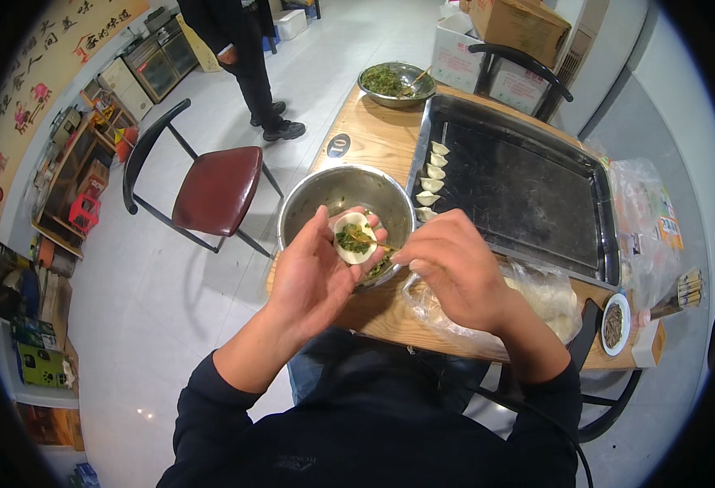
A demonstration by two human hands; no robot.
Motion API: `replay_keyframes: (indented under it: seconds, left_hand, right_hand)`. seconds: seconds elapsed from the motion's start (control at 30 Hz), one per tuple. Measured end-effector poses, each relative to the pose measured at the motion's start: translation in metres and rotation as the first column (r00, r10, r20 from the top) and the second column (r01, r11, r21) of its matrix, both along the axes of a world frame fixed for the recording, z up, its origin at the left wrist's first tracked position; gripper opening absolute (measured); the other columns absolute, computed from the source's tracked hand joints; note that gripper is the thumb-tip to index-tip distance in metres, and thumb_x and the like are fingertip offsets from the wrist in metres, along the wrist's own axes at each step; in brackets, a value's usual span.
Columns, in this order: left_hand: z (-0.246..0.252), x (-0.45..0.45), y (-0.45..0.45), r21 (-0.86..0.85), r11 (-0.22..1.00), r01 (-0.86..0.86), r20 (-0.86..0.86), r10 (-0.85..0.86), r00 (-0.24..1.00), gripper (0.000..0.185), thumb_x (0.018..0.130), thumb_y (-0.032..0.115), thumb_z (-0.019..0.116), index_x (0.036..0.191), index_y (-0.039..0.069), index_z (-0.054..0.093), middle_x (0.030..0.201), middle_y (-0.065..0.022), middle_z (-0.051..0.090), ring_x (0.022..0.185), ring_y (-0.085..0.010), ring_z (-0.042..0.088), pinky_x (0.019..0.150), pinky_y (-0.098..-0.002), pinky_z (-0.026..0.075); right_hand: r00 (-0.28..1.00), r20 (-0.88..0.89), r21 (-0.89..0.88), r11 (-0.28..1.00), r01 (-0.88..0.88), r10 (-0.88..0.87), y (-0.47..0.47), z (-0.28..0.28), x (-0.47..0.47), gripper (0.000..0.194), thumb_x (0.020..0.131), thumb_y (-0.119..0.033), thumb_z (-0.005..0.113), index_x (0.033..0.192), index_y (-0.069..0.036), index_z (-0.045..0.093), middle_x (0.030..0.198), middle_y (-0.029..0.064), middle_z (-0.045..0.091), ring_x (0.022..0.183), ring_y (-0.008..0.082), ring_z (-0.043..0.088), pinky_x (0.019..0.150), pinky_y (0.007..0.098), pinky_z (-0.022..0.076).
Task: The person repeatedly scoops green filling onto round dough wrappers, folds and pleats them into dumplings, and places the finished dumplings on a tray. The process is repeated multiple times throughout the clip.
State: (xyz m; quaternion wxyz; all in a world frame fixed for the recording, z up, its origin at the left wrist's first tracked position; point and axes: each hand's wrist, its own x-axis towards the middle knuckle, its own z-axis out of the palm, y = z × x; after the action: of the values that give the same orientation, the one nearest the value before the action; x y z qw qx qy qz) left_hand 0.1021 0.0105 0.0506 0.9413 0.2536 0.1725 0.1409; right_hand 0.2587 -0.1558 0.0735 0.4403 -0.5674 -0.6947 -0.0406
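A round dumpling wrapper (354, 255) with chopped green filling (351, 236) on it lies in my left hand (318, 274), palm up over the near part of a steel mixing bowl (299, 201). My right hand (461, 268) holds a thin wooden stick (376, 243), perhaps a chopstick or small spatula, its tip at the filling. More green filling shows low in the bowl, partly hidden by my hands. Several folded dumplings (432, 184) stand in a row along the left side of a black metal tray (516, 183). A clear plastic bag (540, 305) with pale wrappers lies below my right forearm.
A second steel bowl (394, 100) of green filling stands at the table's far end. A white dish (615, 324) of small brown things is at the right. A red-seated chair (218, 189) stands left; a person in dark clothes (251, 67) stands beyond it. Cardboard boxes (516, 27) are stacked behind the tray.
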Motion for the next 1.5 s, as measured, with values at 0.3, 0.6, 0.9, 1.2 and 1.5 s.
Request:
replay_keyframes:
  seconds: [0.3,0.6,0.9,1.2,1.5]
  left_hand:
    - [0.002,0.001,-0.002,-0.004,1.0,-0.018,0.02,0.018,1.0,0.059,0.115,0.046,0.036,0.142,-0.006,0.05,0.139,-0.0224,0.059,0.134,-0.0321,0.057,0.119,-0.0465,0.047]
    - [0.009,0.001,-0.003,-0.055,0.998,-0.043,0.004,0.043,0.999,0.058,0.116,0.045,0.031,0.135,-0.005,0.053,0.131,-0.0209,0.062,0.124,-0.0308,0.062,0.112,-0.0447,0.053]
    - [0.002,-0.002,0.002,-0.092,0.994,-0.05,0.068,0.056,0.996,0.057,0.115,0.04,0.037,0.143,-0.008,0.046,0.139,-0.0259,0.056,0.132,-0.0373,0.057,0.118,-0.0482,0.048]
    - [-0.003,0.002,0.002,-0.102,0.988,-0.115,0.091,0.124,0.988,0.054,0.115,0.038,0.039,0.139,-0.01,0.047,0.136,-0.0255,0.057,0.13,-0.0375,0.058,0.117,-0.0474,0.047]
    - [-0.005,0.001,0.005,-0.099,0.987,-0.126,0.05,0.131,0.99,0.052,0.115,0.037,0.038,0.138,-0.009,0.049,0.138,-0.0255,0.056,0.132,-0.038,0.057,0.118,-0.0484,0.047]
  right_hand:
    - [0.579,-0.808,-0.091,0.994,0.061,-0.11,0.009,-0.02,-0.022,0.031,0.114,-0.021,0.051,0.115,0.005,0.067,0.101,0.0106,0.071,0.091,0.0135,0.063,0.084,0.0296,0.0527]
    - [0.523,-0.843,-0.11,0.992,0.057,-0.124,0.009,-0.028,-0.011,0.031,0.114,-0.021,0.051,0.116,0.005,0.068,0.098,0.0101,0.072,0.089,0.0142,0.064,0.084,0.0299,0.0533]
    - [0.742,-0.67,0.013,0.999,0.038,-0.02,-0.001,-0.014,-0.005,0.026,0.113,-0.016,0.05,0.115,0.002,0.069,0.108,0.0085,0.072,0.094,0.0126,0.063,0.084,0.0287,0.052]
    - [0.986,0.141,0.051,0.995,0.087,-0.094,0.002,-0.012,-0.031,0.033,0.08,0.0,0.079,0.113,0.001,0.071,0.103,0.0123,0.067,0.094,0.0324,0.063,0.082,0.0407,0.0533]
    - [0.991,0.132,0.049,0.998,0.026,-0.032,0.01,-0.015,-0.028,0.033,0.082,0.001,0.078,0.114,0.0,0.071,0.107,0.0117,0.067,0.098,0.0337,0.063,0.085,0.0421,0.0536]
